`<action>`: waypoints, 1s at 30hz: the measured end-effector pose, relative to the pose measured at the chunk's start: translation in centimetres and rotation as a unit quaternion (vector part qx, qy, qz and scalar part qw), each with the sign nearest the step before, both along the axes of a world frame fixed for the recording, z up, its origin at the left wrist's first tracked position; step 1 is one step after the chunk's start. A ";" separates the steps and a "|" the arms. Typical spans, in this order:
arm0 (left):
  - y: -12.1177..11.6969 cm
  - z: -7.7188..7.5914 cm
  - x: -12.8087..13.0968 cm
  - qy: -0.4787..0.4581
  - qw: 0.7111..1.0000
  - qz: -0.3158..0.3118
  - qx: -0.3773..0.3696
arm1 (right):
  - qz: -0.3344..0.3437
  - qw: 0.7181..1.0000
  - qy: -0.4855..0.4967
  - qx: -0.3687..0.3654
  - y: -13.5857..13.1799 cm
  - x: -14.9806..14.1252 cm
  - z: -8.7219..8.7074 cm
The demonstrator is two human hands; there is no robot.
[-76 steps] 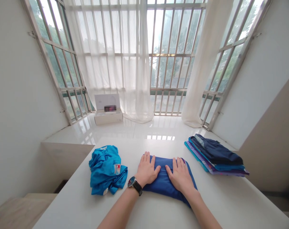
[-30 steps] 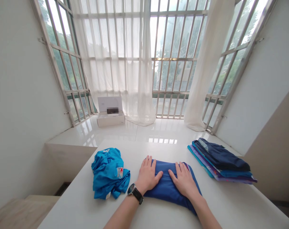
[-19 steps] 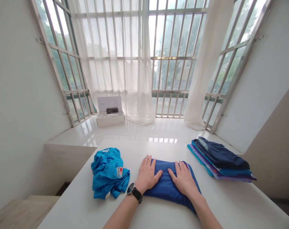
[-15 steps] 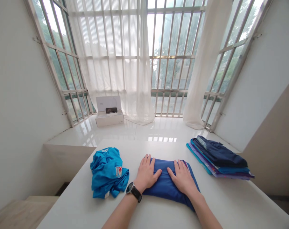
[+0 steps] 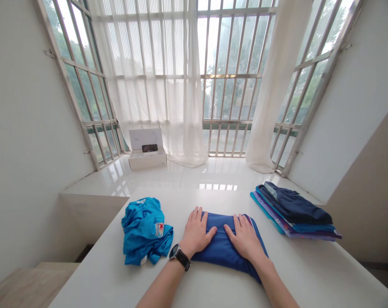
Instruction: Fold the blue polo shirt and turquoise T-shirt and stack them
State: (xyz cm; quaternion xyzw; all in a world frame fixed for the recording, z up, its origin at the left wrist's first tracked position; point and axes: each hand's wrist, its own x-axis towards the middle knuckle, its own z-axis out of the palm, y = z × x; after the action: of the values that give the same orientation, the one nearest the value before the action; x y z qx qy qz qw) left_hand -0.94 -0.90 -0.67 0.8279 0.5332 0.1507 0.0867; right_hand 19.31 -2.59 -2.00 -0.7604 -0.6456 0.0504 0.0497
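Observation:
A dark blue garment (image 5: 224, 252), folded into a flat rectangle with a red and white stripe at its right corner, lies on the white table (image 5: 210, 286). My left hand (image 5: 198, 233) rests flat on its left part, fingers stretched out, a black-strapped watch on the wrist. On its right part lies my right hand (image 5: 243, 237), palm down with the fingers spread. Left of my left hand is a crumpled bright blue shirt (image 5: 142, 235) with a red and white badge. To the right sits a stack of folded clothes (image 5: 296, 209), navy on top, blue and purple below.
Beyond the table is a glossy white window ledge (image 5: 190, 175). An open white box (image 5: 147, 160) with a dark phone-like object (image 5: 149, 148) stands on it at the left. Sheer white curtains (image 5: 181, 107) hang before the barred window. A wooden surface (image 5: 30, 284) shows at the lower left.

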 end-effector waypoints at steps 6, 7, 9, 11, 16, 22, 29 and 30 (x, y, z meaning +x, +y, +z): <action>0.0 0.1 0.0 -0.003 1.000 -0.002 0.000 | 0.001 1.000 0.000 0.006 0.0 0.0 -0.1; -0.1 0.1 -0.1 -0.003 1.000 -0.002 -0.001 | 0.001 1.000 0.000 0.007 0.0 0.0 -0.1; -0.1 0.1 -0.1 0.000 1.000 -0.002 -0.005 | 0.001 1.000 0.000 0.007 0.1 0.0 -0.2; -0.1 0.2 0.0 0.002 1.000 -0.001 -0.008 | 0.000 1.000 0.003 0.006 0.1 0.1 -0.2; -0.1 0.1 -0.1 -0.004 1.000 -0.001 -0.002 | 0.001 1.000 0.014 0.007 0.0 0.1 -0.1; 0.0 -0.2 -0.1 -0.006 1.000 -0.004 0.004 | 0.003 1.000 0.001 -0.001 0.0 0.1 -0.1; 0.0 -0.1 0.0 -0.004 1.000 -0.002 0.004 | 0.006 1.000 0.005 0.006 0.1 0.1 -0.2; 0.0 -0.1 0.0 -0.005 1.000 -0.002 0.003 | 0.005 1.000 0.004 0.005 0.1 0.1 -0.2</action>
State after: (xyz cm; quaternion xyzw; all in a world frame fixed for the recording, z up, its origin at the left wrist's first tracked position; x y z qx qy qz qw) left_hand -0.96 -0.89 -0.74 0.8287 0.5303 0.1563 0.0867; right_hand 19.45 -2.52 -2.22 -0.7567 -0.6494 0.0507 0.0559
